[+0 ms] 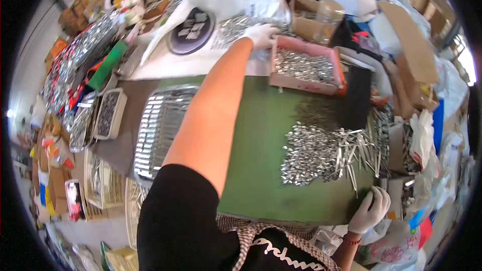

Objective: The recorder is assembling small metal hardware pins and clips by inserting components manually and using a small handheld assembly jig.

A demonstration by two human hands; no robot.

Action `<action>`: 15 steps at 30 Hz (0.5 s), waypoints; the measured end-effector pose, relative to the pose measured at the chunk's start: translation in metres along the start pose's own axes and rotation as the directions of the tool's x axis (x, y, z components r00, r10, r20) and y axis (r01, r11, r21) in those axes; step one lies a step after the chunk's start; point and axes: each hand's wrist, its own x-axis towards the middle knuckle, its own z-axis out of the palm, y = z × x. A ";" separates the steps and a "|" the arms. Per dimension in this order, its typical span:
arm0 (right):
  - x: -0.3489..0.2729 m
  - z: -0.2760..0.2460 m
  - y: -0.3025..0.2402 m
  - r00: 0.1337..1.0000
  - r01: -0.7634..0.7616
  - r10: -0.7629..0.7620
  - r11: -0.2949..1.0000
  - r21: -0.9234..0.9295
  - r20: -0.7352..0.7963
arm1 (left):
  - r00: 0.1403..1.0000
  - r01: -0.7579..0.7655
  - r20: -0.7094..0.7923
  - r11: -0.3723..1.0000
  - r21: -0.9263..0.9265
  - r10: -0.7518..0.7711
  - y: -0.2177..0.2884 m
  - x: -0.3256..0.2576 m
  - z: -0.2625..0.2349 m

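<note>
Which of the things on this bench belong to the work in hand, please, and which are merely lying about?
In hand:
- left hand, gloved, on the pink tray of small metal pieces
- right hand, gloved, at the green mat edge
- heap of metal strips

Lying about:
- cardboard boxes
- white bag
- grey ridged tray

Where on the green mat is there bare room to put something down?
The green mat is bare in its middle, between the outstretched arm and the pile of metal strips, and along its near edge. It is crowded at right by the strips and far right by the pink tray.
</note>
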 end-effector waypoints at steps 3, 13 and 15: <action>-0.002 -0.001 0.014 0.999 0.041 -0.040 0.998 -0.049 0.003 | 0.993 0.095 0.057 0.993 0.073 -0.099 0.014 0.000 -0.009; -0.001 0.003 0.010 0.999 0.031 -0.031 0.999 0.034 0.007 | 0.902 0.415 -0.200 0.897 0.150 -0.384 0.035 -0.082 -0.028; 0.000 0.000 0.005 1.000 0.024 -0.024 0.999 0.031 0.004 | 0.890 0.446 -0.174 0.885 0.135 -0.422 0.032 -0.093 -0.027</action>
